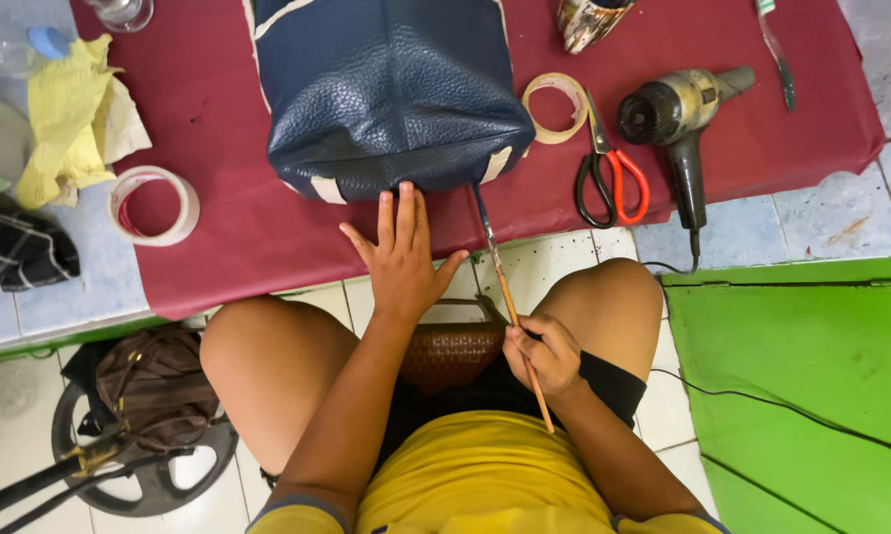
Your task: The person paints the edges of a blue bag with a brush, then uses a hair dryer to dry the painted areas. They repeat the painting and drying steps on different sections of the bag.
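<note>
Centre frame: left hand [401, 259] lies flat, fingers spread, holding nothing, fingertips touching the lower edge of the navy leather bag [391, 94] on the dark red worktop [228, 237]; right hand [544, 354] has a closed grip on a thin paintbrush [505, 292] whose tip meets the bag's bottom edge. Right of the bag: tape ring [556, 107], red-handled scissors [611, 173], hair dryer [678, 119]. Left: white tape roll [154, 206], yellow cloth [70, 119]; nothing lies between hands and bag.
</note>
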